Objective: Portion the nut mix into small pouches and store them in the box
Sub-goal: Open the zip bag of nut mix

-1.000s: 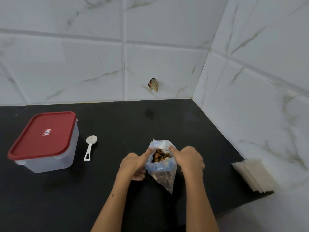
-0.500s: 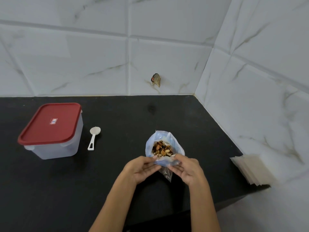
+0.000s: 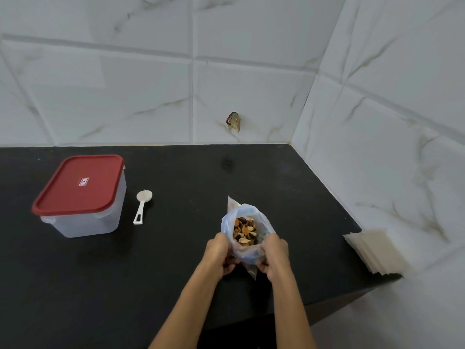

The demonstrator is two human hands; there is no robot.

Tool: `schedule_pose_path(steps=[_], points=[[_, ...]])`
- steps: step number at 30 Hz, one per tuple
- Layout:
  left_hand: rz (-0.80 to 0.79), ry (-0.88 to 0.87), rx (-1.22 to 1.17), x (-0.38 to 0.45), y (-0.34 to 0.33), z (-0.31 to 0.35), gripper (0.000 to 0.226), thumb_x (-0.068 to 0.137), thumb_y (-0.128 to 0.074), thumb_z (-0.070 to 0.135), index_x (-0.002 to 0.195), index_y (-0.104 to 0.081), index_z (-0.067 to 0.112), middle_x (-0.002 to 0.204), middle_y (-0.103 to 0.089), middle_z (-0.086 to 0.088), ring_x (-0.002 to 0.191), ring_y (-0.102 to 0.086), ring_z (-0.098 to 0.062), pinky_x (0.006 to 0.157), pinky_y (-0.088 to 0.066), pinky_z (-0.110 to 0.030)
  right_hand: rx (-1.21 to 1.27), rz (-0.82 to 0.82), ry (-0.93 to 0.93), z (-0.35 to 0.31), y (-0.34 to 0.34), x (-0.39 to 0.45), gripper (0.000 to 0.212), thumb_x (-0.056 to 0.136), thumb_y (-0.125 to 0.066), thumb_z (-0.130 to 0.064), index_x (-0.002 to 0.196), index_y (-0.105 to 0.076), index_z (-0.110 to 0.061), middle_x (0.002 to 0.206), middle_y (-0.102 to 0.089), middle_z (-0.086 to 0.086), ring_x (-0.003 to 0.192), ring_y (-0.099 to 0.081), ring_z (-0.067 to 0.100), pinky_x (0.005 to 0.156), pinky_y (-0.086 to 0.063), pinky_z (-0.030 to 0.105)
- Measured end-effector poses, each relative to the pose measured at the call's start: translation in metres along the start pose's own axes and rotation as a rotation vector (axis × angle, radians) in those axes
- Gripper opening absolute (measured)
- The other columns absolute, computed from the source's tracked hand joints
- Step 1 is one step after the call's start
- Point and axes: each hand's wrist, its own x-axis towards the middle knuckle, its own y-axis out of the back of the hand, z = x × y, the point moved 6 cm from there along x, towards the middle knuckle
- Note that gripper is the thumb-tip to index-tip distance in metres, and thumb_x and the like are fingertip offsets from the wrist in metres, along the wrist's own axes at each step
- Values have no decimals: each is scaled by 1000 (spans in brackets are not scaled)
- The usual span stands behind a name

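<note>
A clear plastic bag point(image 3: 232, 217) of mixed nuts point(image 3: 245, 230) stands open on the black counter. My left hand point(image 3: 219, 253) grips the bag's rolled rim on its left side. My right hand point(image 3: 274, 255) grips the rim on the right. A clear box with a red lid point(image 3: 78, 187) sits shut at the far left. Beside it lies a white plastic spoon point(image 3: 142, 205). A stack of small pale pouches point(image 3: 375, 250) lies at the counter's right edge.
The black counter point(image 3: 176, 260) ends in a front edge near my forearms and meets marble-look tiled walls behind and to the right. A small dark scrap point(image 3: 234, 121) sticks to the back wall.
Both hands slid from the bag's mouth down to its sides, and the rim is now folded outward, so the nuts show more. The view moved a little closer.
</note>
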Motion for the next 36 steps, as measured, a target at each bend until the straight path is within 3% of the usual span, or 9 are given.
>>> schedule_pose_path(steps=[6, 11, 15, 17, 19, 22, 28, 33, 36], points=[[-33, -48, 341, -17, 22, 26, 24, 91, -43, 24, 101, -52, 5, 90, -63, -13, 74, -64, -23, 58, -53, -29, -567, 107, 102, -18, 9, -2, 41, 90, -53, -33, 122, -46, -10, 103, -53, 8, 93, -58, 21, 82, -53, 35], [244, -339, 631, -10, 44, 60, 43, 84, -60, 53, 82, -50, 11, 76, -57, -2, 69, -60, -16, 63, -52, -29, -816, 263, 452, -53, 13, -15, 59, 87, -62, -38, 134, -39, -12, 133, -37, 11, 112, -48, 24, 78, -43, 31], [225, -531, 565, -6, 33, 77, 54, 81, -69, 50, 118, -57, 12, 110, -62, -5, 104, -59, -19, 81, -50, -31, -861, 82, 779, -84, -19, -11, 47, 86, -67, -27, 129, -50, -20, 131, -45, 1, 112, -53, 16, 86, -47, 30], [165, -584, 572, -3, 23, 80, 32, 83, -70, 43, 97, -66, 15, 97, -67, -4, 92, -63, -15, 86, -55, -37, -898, -67, 759, -87, -35, -1, 36, 84, -69, -30, 118, -60, -20, 117, -58, 1, 104, -58, 16, 86, -50, 32], [129, -587, 569, 5, 18, 81, 31, 86, -68, 38, 83, -70, 8, 86, -70, -8, 80, -65, -17, 78, -56, -36, -904, -114, 743, -90, -43, 7, 24, 86, -68, -30, 107, -67, -18, 102, -66, 0, 97, -62, 16, 83, -52, 34], [52, -498, 458, 19, 19, 80, 37, 93, -60, 31, 79, -66, -3, 76, -58, -16, 69, -56, -23, 66, -50, -36, -835, -185, 691, -94, -47, 13, 17, 93, -58, -25, 101, -69, -15, 96, -64, -1, 96, -61, 16, 78, -47, 30], [12, -219, 173, 36, 9, 70, 20, 95, -44, 20, 85, -56, 8, 82, -58, -10, 75, -55, -20, 66, -43, -31, -787, -321, 393, -90, -59, 28, 20, 94, -50, -20, 79, -56, -9, 87, -53, 13, 85, -52, 25, 77, -41, 36], [150, -222, 112, 45, 1, 66, 47, 96, -32, 35, 119, -55, 1, 106, -59, -13, 93, -56, -25, 74, -43, -34, -663, -265, 225, -83, -65, 42, 32, 97, -40, -27, 112, -55, -4, 90, -55, 7, 80, -54, 18, 73, -41, 33], [176, -244, 188, 49, 0, 68, 51, 97, -33, 38, 128, -49, 0, 117, -56, -15, 104, -55, -28, 84, -43, -36, -694, -225, 169, -81, -66, 47, 43, 98, -47, -29, 128, -45, 1, 108, -58, 15, 97, -58, 25, 83, -45, 35]])
